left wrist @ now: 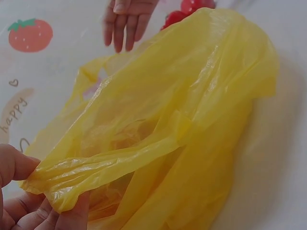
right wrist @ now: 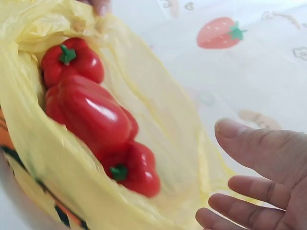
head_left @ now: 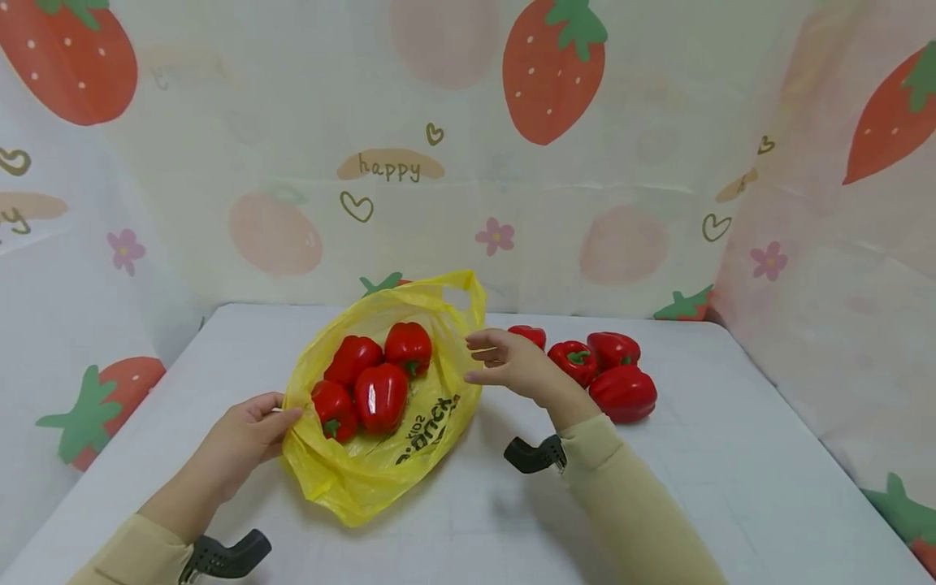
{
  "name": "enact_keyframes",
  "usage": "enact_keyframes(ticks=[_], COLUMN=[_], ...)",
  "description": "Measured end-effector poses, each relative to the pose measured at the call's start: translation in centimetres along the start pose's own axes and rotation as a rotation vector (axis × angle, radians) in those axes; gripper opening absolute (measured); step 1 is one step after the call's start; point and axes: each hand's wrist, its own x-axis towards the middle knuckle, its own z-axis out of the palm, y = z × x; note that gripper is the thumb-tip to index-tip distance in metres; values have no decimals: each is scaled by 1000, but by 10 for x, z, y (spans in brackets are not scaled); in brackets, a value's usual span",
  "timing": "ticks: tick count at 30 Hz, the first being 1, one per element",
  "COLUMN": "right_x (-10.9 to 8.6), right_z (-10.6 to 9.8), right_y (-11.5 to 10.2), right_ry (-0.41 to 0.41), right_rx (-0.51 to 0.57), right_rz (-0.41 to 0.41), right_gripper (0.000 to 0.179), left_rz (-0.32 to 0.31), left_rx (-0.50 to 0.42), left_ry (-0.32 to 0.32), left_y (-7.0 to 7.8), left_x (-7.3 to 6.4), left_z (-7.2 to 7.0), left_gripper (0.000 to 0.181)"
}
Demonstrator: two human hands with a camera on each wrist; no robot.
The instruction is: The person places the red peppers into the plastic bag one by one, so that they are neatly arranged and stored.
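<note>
A yellow plastic bag (head_left: 446, 414) lies on the table with its mouth spread, showing several red bell peppers (head_left: 381, 398) inside. My left hand (head_left: 244, 439) pinches the bag's left rim between thumb and fingers; in the left wrist view the gathered plastic (left wrist: 67, 187) sits in that grip. At the opposite rim, near the bag's handle loop, is my right hand (head_left: 515, 366), fingers loosely extended and holding nothing. The right wrist view shows its thumb and fingers (right wrist: 254, 191) apart beside the bag's edge, with peppers (right wrist: 91, 110) inside the bag.
More red bell peppers (head_left: 623, 394) lie in a group on the white table (head_left: 702, 487), to the right of the bag and partly behind my right hand. A strawberry-printed curtain (head_left: 541, 195) stands behind the table and along its sides.
</note>
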Motion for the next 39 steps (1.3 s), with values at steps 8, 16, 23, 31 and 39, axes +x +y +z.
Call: enact_keyframes(ticks=[8, 16, 23, 31, 39], right_x=[-24, -48, -63, -82, -96], right_z=[-30, -57, -71, -85, -100], right_y=[18, 36, 51, 68, 82], right_ry=[83, 157, 194, 285, 347], right_rx=[73, 43, 0, 3, -27], right_rz=[18, 73, 79, 126, 195], right_gripper=[57, 64, 63, 60, 63], left_rz=[9, 11, -12, -1, -4], left_rx=[0, -6, 7, 3, 1], left_ry=[-1, -6, -4, -9, -14], left_y=[1, 3, 3, 1, 3], left_x=[0, 0, 0, 2, 1], left_z=[0, 1, 2, 2, 2], left_gripper=[52, 50, 52, 52, 53])
